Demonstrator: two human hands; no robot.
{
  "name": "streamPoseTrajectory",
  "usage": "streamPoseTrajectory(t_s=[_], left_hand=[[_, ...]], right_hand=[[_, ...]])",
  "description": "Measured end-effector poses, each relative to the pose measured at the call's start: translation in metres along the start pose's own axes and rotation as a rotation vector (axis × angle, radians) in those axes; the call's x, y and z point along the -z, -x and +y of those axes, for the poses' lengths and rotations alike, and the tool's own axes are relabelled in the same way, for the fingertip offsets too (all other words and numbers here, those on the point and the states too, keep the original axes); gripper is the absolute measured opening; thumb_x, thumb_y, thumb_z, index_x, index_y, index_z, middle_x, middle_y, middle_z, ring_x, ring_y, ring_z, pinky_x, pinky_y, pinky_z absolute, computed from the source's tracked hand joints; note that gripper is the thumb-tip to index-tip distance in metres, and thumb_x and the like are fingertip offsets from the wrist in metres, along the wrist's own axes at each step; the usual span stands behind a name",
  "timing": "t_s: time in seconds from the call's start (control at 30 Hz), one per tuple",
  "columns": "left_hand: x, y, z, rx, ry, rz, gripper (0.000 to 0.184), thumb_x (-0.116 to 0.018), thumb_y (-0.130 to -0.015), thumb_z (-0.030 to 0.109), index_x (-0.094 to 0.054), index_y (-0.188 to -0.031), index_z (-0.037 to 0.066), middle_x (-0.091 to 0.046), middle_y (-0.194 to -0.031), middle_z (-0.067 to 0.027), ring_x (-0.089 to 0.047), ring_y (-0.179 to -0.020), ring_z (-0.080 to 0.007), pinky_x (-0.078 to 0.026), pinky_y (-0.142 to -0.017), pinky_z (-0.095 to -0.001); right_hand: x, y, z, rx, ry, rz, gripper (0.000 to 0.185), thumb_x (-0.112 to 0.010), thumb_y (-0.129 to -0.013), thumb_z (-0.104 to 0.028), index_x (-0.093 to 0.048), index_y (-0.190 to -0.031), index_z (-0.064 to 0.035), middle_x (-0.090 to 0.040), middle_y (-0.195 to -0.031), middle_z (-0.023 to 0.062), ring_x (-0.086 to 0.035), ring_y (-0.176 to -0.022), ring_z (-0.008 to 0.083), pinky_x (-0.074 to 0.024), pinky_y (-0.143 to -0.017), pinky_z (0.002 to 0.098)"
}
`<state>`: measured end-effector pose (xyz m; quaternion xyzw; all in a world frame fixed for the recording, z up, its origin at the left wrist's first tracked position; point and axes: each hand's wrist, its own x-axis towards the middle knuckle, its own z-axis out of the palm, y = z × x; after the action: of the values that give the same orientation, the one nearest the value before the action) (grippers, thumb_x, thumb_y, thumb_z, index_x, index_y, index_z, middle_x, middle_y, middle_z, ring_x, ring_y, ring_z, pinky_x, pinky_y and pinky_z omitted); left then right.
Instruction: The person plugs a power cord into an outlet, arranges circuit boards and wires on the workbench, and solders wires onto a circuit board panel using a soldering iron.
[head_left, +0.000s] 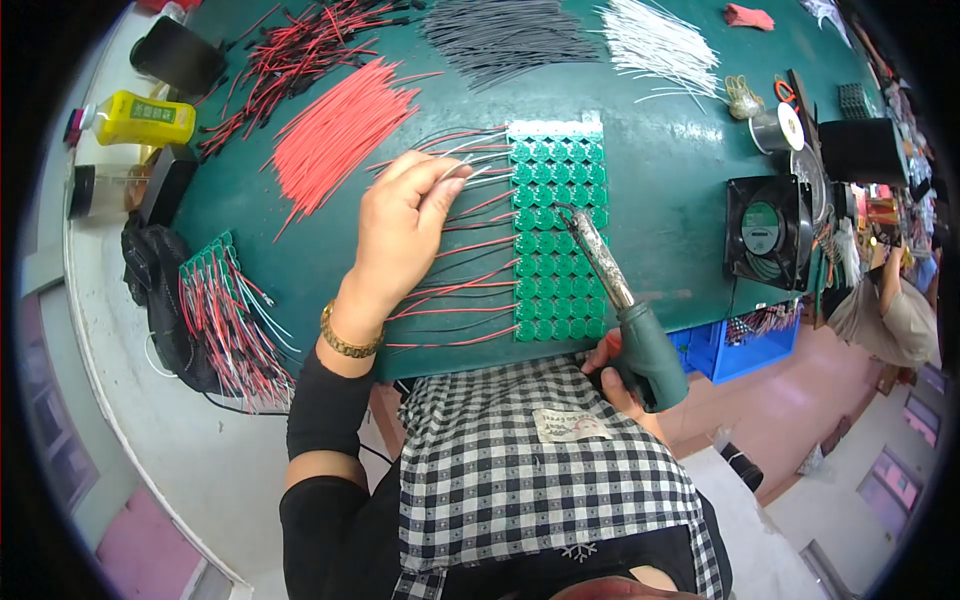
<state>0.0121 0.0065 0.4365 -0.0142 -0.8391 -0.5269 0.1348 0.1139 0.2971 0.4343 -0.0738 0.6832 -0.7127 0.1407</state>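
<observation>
A panel of small round green circuit boards (560, 255) lies on the green mat, with red and black wires (470, 270) running out from its left side. My left hand (405, 220) is closed in a pinch on a few thin white wires (470, 172), just left of the panel's upper rows. My right hand (625, 390) is at the table's front edge, wrapped round the green handle of a soldering iron (645, 350). The iron's metal barrel slants up over the panel, and its bent tip is above the boards near the middle rows. Part of the right hand is hidden behind the handle.
Bundles of red wires (340, 135), black wires (505, 38) and white wires (660, 48) lie along the back. A finished-looking wired board cluster (225, 320) hangs at left. A solder spool (778, 130) and fan (768, 232) stand right, above a blue bin (745, 345). Another person (890, 310) is far right.
</observation>
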Motion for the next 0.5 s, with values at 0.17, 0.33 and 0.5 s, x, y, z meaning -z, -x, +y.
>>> streamPoseTrajectory(t_s=[0.17, 0.33, 0.5], left_hand=[[-0.017, 0.006, 0.001, 0.0, -0.018, -0.084, 0.009, -0.071, -0.078, 0.005, -0.069, -0.087, 0.002, -0.061, -0.078, -0.0029, -0.046, -0.056, -0.0081, -0.039, -0.053, -0.0231], [-0.026, 0.004, -0.006, -0.026, -0.051, -0.077, 0.007, -0.07, -0.073, 0.005, -0.07, -0.081, 0.003, -0.061, -0.073, -0.0021, -0.044, -0.052, -0.007, -0.037, -0.048, -0.0226], [-0.025, 0.004, -0.003, 0.063, -0.052, -0.09, 0.007, -0.069, -0.073, 0.007, -0.069, -0.079, 0.003, -0.061, -0.074, -0.0057, -0.054, -0.057, -0.0154, -0.044, -0.053, -0.0283]], right_hand=[[-0.002, -0.002, 0.001, -0.011, -0.036, -0.026, 0.037, -0.061, -0.085, -0.009, -0.048, -0.119, -0.0008, -0.056, -0.086, 0.0078, -0.057, -0.074, 0.016, -0.0491, -0.068, 0.0307], [-0.009, -0.013, 0.003, 0.011, 0.002, -0.1, 0.024, -0.061, -0.085, -0.008, -0.053, -0.106, -0.001, -0.057, -0.084, 0.007, -0.058, -0.074, 0.0159, -0.0494, -0.067, 0.0305], [-0.011, -0.012, 0.009, -0.017, 0.058, -0.101, 0.045, -0.061, -0.084, -0.011, -0.047, -0.125, -0.004, -0.055, -0.085, 0.0109, -0.058, -0.07, 0.0186, -0.0506, -0.065, 0.0333]])
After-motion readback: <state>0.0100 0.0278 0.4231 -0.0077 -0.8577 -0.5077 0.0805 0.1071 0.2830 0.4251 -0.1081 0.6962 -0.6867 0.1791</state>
